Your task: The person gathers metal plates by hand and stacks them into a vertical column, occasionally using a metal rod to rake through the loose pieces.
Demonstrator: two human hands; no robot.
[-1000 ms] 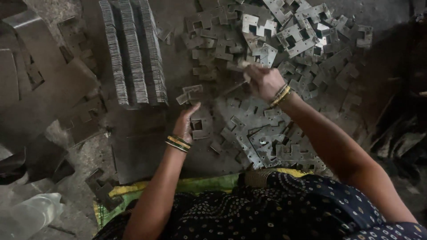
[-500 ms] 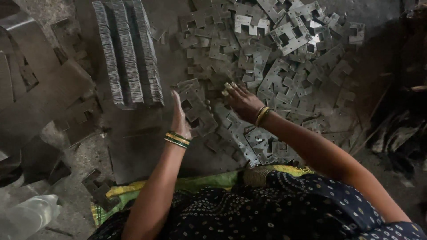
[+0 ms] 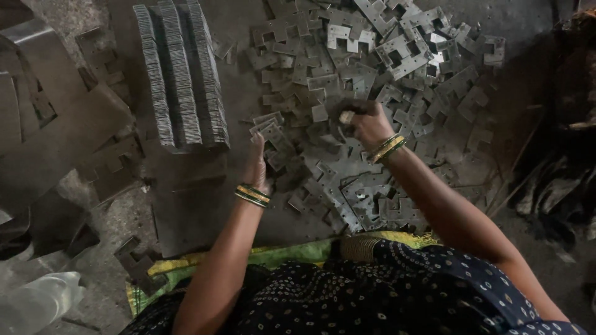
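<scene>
A big heap of flat grey metal stampings (image 3: 397, 56) covers the floor ahead of me. My left hand (image 3: 256, 162) stands on edge beside a small stack of the plates (image 3: 273, 133), its fingertips touching them. My right hand (image 3: 363, 121) is closed over the heap just to the right, fingers curled on a plate or two; what it grips is mostly hidden. Both wrists wear bangles.
Neat upright rows of stacked plates (image 3: 180, 74) stand at the upper left. Larger punched sheet scraps (image 3: 56, 124) lie at the far left. A yellow-green cloth (image 3: 292, 254) lies under my lap. Dark clutter (image 3: 559, 186) sits at the right.
My right hand has drawn back from the far heap toward the middle and closed. My left hand has risen from the floor to stand against the small stack.
</scene>
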